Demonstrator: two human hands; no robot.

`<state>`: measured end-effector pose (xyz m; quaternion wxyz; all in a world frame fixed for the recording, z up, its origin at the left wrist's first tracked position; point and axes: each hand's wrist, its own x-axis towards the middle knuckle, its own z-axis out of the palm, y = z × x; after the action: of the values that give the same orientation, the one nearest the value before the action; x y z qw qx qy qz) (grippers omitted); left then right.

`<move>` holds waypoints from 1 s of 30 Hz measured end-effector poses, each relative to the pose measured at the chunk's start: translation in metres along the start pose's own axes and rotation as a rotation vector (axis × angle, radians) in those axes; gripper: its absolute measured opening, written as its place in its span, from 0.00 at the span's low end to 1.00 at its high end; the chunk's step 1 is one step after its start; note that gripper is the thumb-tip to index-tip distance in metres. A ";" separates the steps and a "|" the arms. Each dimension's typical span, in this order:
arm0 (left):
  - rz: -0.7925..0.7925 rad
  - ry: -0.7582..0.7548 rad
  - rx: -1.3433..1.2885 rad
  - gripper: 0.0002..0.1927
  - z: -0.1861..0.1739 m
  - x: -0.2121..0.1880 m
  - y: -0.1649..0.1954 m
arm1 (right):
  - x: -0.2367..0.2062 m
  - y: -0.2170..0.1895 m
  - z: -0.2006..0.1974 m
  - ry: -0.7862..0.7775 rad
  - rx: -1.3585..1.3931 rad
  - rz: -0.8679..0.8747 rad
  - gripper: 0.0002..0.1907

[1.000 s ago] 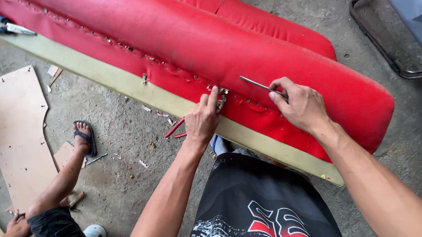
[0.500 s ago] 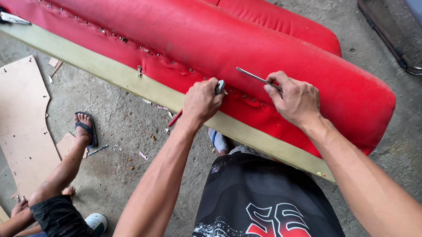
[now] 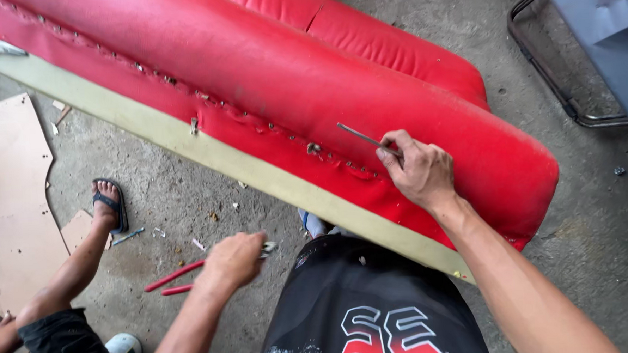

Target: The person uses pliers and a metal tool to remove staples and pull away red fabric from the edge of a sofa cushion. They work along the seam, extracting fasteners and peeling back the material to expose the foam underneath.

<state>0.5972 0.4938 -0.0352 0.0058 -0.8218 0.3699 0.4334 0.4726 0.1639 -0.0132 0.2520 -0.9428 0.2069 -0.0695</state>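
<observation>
With the right hand (image 3: pixel 421 172) gripping a thin metal pick (image 3: pixel 366 137) against the red seat cushion's (image 3: pixel 367 89) stapled edge at 12 o'clock, and the left hand (image 3: pixel 231 261) closing around red-handled pliers (image 3: pixel 191 272) at 9 o'clock, prying each staple shallowly is probably sparing the cover.

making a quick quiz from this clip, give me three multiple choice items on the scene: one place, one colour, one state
1. Where does the right hand rest?
A. on the red sofa
B. on the floor
C. on the plywood sheet

2. What colour are the handles of the pliers in the left hand?
A. blue
B. red
C. yellow

3. How is the thin metal tool held?
A. lying loose on the floor
B. stuck upright in the wood
C. gripped in the right hand's fingers

Key: 1 A, the hand lies on the upholstery; 2 B, red handles stick out leftward; 3 C, the fingers close round it.
</observation>
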 end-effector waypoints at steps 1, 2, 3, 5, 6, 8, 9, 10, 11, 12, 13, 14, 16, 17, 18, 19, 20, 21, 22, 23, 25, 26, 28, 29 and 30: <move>-0.025 -0.010 0.001 0.07 0.002 -0.005 -0.007 | 0.000 -0.001 0.000 -0.028 -0.005 0.025 0.10; -0.048 -0.014 0.007 0.09 0.001 -0.008 -0.014 | -0.001 -0.003 0.000 -0.048 -0.010 0.049 0.11; -0.067 -0.014 0.018 0.12 -0.001 -0.008 -0.017 | -0.001 -0.004 0.000 -0.061 -0.016 0.074 0.11; -0.154 0.116 -0.128 0.18 -0.007 0.000 -0.011 | -0.002 -0.007 0.002 -0.070 -0.031 0.097 0.11; -0.198 0.180 -0.204 0.21 -0.010 0.009 -0.001 | -0.002 -0.008 0.003 -0.077 -0.039 0.107 0.11; -0.148 0.425 -0.305 0.21 -0.021 0.030 0.016 | -0.002 -0.010 0.005 -0.074 -0.040 0.116 0.11; -0.111 0.489 -0.315 0.21 -0.027 0.041 0.025 | -0.002 -0.011 0.006 -0.071 -0.041 0.120 0.11; -0.075 0.551 -0.327 0.21 -0.033 0.051 0.034 | -0.002 -0.012 0.006 -0.068 -0.045 0.121 0.11; -0.047 0.585 -0.361 0.21 -0.039 0.059 0.042 | -0.003 -0.013 0.006 -0.068 -0.050 0.121 0.11; -0.018 0.619 -0.393 0.21 -0.045 0.068 0.049 | -0.003 -0.013 0.006 -0.066 -0.054 0.121 0.11; 0.008 0.641 -0.385 0.22 -0.051 0.077 0.056 | -0.003 -0.014 0.006 -0.070 -0.058 0.133 0.11; 0.032 0.662 -0.376 0.22 -0.056 0.086 0.062 | -0.004 -0.014 0.005 -0.075 -0.062 0.144 0.11; 0.055 0.677 -0.349 0.21 -0.063 0.100 0.069 | -0.004 -0.015 0.005 -0.076 -0.064 0.151 0.11; 0.054 0.674 -0.330 0.20 -0.065 0.106 0.069 | -0.005 -0.016 0.005 -0.069 -0.063 0.144 0.11; 0.052 0.671 -0.311 0.19 -0.065 0.110 0.069 | -0.005 -0.017 0.006 -0.064 -0.060 0.137 0.11; 0.066 0.673 -0.311 0.18 -0.063 0.113 0.068 | -0.004 -0.017 0.006 -0.064 -0.063 0.143 0.11; 0.076 0.682 -0.308 0.17 -0.061 0.115 0.066 | -0.004 -0.018 0.007 -0.061 -0.064 0.142 0.11; 0.084 0.695 -0.305 0.16 -0.059 0.117 0.064 | -0.004 -0.018 0.008 -0.057 -0.063 0.136 0.11; 0.081 0.693 -0.317 0.16 -0.056 0.117 0.061 | -0.003 -0.018 0.009 -0.063 -0.069 0.142 0.11; 0.079 0.689 -0.330 0.16 -0.054 0.118 0.060 | -0.003 -0.018 0.010 -0.070 -0.076 0.151 0.11; 0.096 0.683 -0.334 0.13 -0.053 0.118 0.056 | -0.001 -0.018 0.011 -0.077 -0.077 0.165 0.11; 0.115 0.678 -0.326 0.10 -0.054 0.118 0.055 | -0.001 -0.018 0.012 -0.080 -0.070 0.171 0.11; 0.163 0.646 -0.305 0.07 -0.059 0.117 0.050 | 0.000 -0.017 0.013 -0.074 -0.068 0.167 0.12; 0.193 0.621 -0.292 0.06 -0.063 0.118 0.046 | 0.000 -0.017 0.013 -0.063 -0.071 0.155 0.12; 0.223 0.598 -0.279 0.05 -0.067 0.118 0.043 | 0.000 -0.016 0.014 -0.053 -0.076 0.142 0.12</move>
<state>0.6599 0.3696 -0.0643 -0.2627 -0.8597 0.3800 0.2180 0.4818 0.1826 -0.0167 0.2259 -0.9361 0.2690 -0.0187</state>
